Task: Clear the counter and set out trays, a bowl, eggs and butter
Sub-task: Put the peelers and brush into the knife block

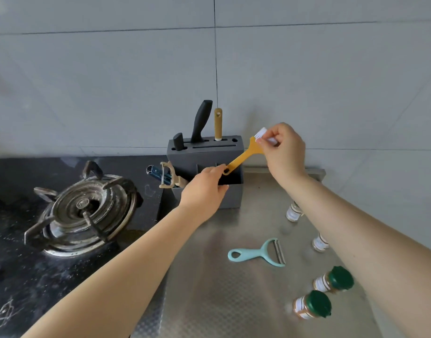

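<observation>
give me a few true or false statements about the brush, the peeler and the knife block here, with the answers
1. Both hands hold the yellow brush. True: the left hand grips the handle end and the right hand pinches the white bristles.
2. The mint peeler stands in the knife block. False: it lies flat on the steel counter.
3. The knife block holds black-handled knives. True.
4. A pot sits on the gas burner. False: the burner is bare.
5. The two green-capped jars lie on their sides. True.
</observation>
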